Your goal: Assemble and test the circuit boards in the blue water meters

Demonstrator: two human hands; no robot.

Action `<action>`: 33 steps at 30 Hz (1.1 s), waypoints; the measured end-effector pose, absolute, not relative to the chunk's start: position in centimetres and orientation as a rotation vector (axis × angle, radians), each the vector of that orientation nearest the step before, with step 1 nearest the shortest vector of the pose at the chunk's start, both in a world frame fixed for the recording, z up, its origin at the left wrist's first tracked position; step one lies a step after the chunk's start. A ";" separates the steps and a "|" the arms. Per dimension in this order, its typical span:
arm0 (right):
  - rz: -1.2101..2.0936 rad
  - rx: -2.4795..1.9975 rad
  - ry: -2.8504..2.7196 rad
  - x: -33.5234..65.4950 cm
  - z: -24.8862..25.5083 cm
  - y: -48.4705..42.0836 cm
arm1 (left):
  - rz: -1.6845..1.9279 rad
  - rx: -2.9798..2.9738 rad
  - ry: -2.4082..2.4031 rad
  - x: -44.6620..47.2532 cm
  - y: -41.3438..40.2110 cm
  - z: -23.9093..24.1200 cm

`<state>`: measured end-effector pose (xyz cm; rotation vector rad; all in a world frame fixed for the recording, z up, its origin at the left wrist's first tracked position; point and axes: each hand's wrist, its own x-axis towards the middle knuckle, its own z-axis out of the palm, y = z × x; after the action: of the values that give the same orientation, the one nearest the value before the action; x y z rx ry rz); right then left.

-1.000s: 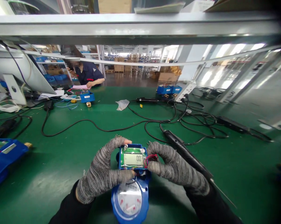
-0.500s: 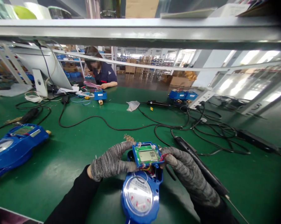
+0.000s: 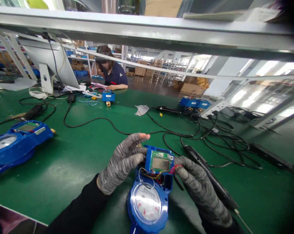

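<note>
A blue water meter (image 3: 147, 203) with a round dial lies in front of me. Above its dial, an uncovered display module (image 3: 161, 163) in a blue housing is tilted up, its green circuit board showing and its screen blank. My left hand (image 3: 124, 164), in a grey knit glove, pinches the module's left edge, with one finger stretched out above it. My gloved right hand (image 3: 198, 185) grips the right edge, by the red wires (image 3: 175, 168); its fingertips are partly hidden. Yellow and red wires run from the module into the meter body.
Another blue meter (image 3: 22, 139) lies at left. A black soldering iron (image 3: 210, 177) rests beside my right forearm, near tangled cables (image 3: 225, 146). A power strip (image 3: 214, 109), a plastic bag (image 3: 141, 110) and a monitor (image 3: 48, 61) stand farther back. A co-worker (image 3: 111, 73) sits across the table.
The screen showed digits before and is blank now. One finger of my left hand has lifted off the module, and the module has shifted slightly right. The view has tilted a little.
</note>
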<state>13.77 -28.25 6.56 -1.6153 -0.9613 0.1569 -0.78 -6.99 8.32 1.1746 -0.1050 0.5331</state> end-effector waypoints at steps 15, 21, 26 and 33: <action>-0.082 -1.466 -1.063 11.0 7.3 -25.6 | 0.571 1.567 0.250 -1.3 -6.6 7.6; -0.343 -1.450 -1.334 9.9 7.8 -25.9 | 0.284 1.249 0.061 -1.3 -7.4 8.0; -0.703 -1.605 -1.429 9.8 8.6 -26.0 | 0.347 1.330 0.016 -1.1 -8.7 9.8; -1.009 -1.718 -1.431 9.6 9.0 -26.6 | 0.640 1.321 0.264 -0.8 -9.0 9.7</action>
<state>9.55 -26.60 9.00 -1.7178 -1.4314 -1.0088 -0.79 -9.00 9.69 1.3206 0.2641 0.6396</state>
